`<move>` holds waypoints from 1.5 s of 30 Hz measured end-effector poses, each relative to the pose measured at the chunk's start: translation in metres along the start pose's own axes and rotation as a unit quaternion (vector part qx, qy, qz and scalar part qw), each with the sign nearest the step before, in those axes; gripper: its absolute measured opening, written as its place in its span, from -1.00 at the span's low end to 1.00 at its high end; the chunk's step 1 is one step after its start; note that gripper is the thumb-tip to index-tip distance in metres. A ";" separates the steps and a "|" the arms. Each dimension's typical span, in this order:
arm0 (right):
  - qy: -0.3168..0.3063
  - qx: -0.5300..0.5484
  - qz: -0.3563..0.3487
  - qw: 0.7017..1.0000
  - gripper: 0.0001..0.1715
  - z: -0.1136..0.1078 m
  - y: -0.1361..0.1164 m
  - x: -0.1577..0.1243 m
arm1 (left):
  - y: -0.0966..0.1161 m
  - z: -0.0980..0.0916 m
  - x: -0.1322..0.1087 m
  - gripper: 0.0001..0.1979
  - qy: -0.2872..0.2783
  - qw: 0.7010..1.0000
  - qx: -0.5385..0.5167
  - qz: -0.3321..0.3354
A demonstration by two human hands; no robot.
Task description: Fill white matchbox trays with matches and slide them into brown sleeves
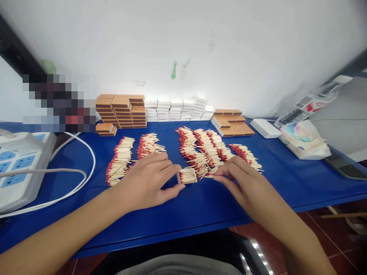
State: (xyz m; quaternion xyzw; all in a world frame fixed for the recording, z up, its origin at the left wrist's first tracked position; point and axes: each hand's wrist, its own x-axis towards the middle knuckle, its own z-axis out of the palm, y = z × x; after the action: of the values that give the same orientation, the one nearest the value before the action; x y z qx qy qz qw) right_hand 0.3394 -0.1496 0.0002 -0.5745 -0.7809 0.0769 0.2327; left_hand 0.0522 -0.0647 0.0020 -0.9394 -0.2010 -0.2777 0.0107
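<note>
My left hand (pixel 147 181) holds a small white matchbox tray (pixel 196 175) at its left end, between thumb and forefinger. Matches with red heads (pixel 187 177) lie in the tray, heads toward the left. To the right of it, my right hand (pixel 243 179) is closed in a pinch on a match (pixel 210 176), its fingertips low over the table beside the loose matches. Long heaps of matches (pixel 187 143) spread behind both hands. Another heap (pixel 122 156) lies beyond my left wrist, and a smaller one (pixel 246 156) is just past my right hand.
Brown matchbox sleeves (pixel 123 110) are stacked at the back left, white trays (pixel 176 109) in the middle, more brown boxes (pixel 233 126) to the right. A power strip (pixel 25 172) with white cables stands left. A white adapter (pixel 265 128), tissue pack (pixel 305 139) and plastic bottle (pixel 312 101) are right.
</note>
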 end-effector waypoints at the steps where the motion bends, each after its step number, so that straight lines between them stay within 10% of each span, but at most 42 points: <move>1: 0.008 -0.009 -0.010 1.000 -0.84 0.002 -0.008 0.003 | 0.000 0.000 0.000 -0.77 0.001 1.000 -0.002 -0.001; 12: 0.042 -0.030 -0.115 0.992 -0.84 0.021 -0.046 0.030 | 0.002 0.000 0.003 -0.77 0.020 1.000 -0.007 0.008; 19: 0.120 -0.018 -0.056 0.991 -0.92 -0.002 0.002 0.014 | -0.004 0.000 0.002 -0.76 0.028 1.000 0.002 0.007; 25: 0.034 -0.022 -0.028 0.999 -0.84 -0.002 0.054 0.000 | -0.004 0.000 0.001 -0.76 0.028 1.000 -0.001 0.009; 45: 0.010 -0.007 -0.057 0.998 -0.87 0.013 0.051 0.007 | -0.004 -0.001 0.002 -0.76 0.014 1.000 0.001 0.003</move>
State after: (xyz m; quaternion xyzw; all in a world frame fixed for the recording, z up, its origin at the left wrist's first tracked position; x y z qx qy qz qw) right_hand 0.3757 -0.1243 -0.0291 -0.5312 -0.8108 0.0526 0.2404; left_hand 0.0516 -0.0603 0.0030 -0.9358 -0.1985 -0.2908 0.0155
